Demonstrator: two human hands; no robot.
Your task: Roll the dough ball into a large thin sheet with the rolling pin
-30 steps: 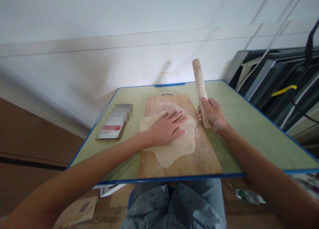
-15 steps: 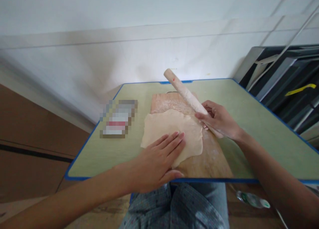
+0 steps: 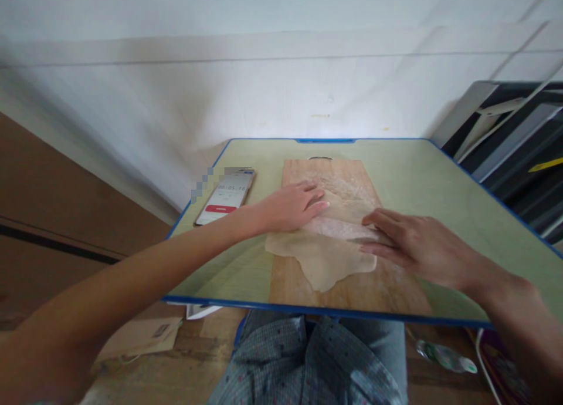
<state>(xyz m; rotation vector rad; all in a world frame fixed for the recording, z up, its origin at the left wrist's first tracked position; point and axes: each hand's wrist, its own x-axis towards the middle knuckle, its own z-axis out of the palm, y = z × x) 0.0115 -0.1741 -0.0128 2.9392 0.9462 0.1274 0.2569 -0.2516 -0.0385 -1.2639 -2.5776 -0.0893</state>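
Note:
A floury rolling pin (image 3: 341, 228) lies crosswise over the sheet of dough (image 3: 323, 258), hiding a strip of it. My right hand (image 3: 407, 240) is closed around the pin's right end. At the pin's left end, my left hand (image 3: 292, 206) rests with its fingers stretched over the far part of the dough; that end of the pin is hidden under it. Beneath the dough is a wooden cutting board (image 3: 347, 293) dusted with flour. The dough's near edge is uneven, and its left corner reaches past the board.
A phone (image 3: 226, 196) with a running timer lies left of the board. The green table (image 3: 409, 170) has a blue rim and stands against a white wall. Dark flat panels (image 3: 519, 141) lean at the right. A plastic bottle (image 3: 446, 356) lies on the floor.
The rolling pin has come down from a raised slant to lie across the dough. My left hand has moved away from me, to the dough's far side. The view has shifted slightly.

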